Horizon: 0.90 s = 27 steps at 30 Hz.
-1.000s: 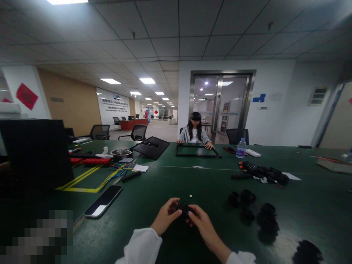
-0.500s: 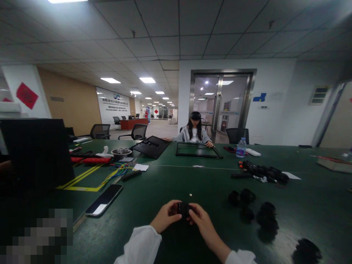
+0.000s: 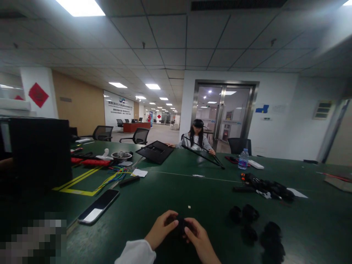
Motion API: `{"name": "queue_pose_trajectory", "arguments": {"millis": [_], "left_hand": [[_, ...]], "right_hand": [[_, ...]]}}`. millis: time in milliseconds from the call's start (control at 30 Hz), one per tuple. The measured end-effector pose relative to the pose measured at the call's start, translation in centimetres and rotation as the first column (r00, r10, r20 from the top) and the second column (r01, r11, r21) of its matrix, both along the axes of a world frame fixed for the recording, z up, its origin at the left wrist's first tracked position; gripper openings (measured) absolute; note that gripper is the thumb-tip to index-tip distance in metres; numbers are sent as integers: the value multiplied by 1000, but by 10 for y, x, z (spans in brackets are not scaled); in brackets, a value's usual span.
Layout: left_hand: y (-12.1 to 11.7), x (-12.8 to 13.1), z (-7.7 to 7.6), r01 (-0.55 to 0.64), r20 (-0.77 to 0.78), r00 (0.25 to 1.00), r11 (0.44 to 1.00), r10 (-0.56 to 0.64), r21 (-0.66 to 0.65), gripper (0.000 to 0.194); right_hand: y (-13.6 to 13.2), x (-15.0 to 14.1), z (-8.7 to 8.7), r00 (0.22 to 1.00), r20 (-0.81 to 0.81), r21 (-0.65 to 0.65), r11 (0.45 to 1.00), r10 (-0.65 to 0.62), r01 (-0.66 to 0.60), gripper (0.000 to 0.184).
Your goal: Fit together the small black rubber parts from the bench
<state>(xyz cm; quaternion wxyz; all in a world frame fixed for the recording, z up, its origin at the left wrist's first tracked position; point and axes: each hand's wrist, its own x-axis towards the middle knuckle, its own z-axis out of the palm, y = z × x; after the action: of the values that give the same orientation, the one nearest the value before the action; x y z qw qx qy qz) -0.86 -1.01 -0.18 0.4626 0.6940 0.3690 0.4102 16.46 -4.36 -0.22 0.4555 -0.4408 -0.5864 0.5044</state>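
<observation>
Between my two hands is a small black part (image 3: 181,224), dark and partly covered by fingers, so its exact kind does not show. My left hand (image 3: 162,228) grips its left side with thumb and fingers. From the right, my right hand (image 3: 198,234) is closed round it, the thumb pressed on the near face. Both hands are just above the green table (image 3: 154,194). A tiny pale square (image 3: 189,207) lies beyond the fingers. To the right sit several round black parts (image 3: 250,212), blurred and dark.
A phone (image 3: 99,207) lies left, near coloured wires (image 3: 115,179) and a metal bowl (image 3: 121,156). A black box (image 3: 40,154) stands far left. Across the table a person (image 3: 196,137) holds a black frame (image 3: 203,156) beside a black panel (image 3: 155,151). A water bottle (image 3: 243,159) stands right.
My view has tilted up slightly, and my hands sit lower in it, still on the black part. The person opposite has tilted up the black frame, which lay flat before.
</observation>
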Motion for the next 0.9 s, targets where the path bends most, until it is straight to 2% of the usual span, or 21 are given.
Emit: {"name": "queue_pose_trajectory", "arguments": {"millis": [233,467,567,667,767,900], "left_hand": [[5,4,-7,-62,8,998,998,62,-10,28],[4,2,-6,-12,57,998,995,17,-95,26],[5,2,-6,54,85,995,991,-44,-122,19],[5,3,-7,127,116,987,983,-112,-131,27],[3,3,-7,147,89,986,985,-139,-86,31],[2,2,-7,103,-4,995,993,-103,-55,26]], "right_hand": [[-7,-3,14,998,54,-25,999,-19,20,42],[1,-1,-1,998,-26,-6,999,-52,52,37],[3,0,-4,995,-74,-10,998,-69,68,36],[4,1,-3,991,-107,-25,996,-85,83,37],[5,2,-6,989,-124,-40,996,-87,82,38],[6,4,-10,983,-154,-34,995,-100,96,39]]}}
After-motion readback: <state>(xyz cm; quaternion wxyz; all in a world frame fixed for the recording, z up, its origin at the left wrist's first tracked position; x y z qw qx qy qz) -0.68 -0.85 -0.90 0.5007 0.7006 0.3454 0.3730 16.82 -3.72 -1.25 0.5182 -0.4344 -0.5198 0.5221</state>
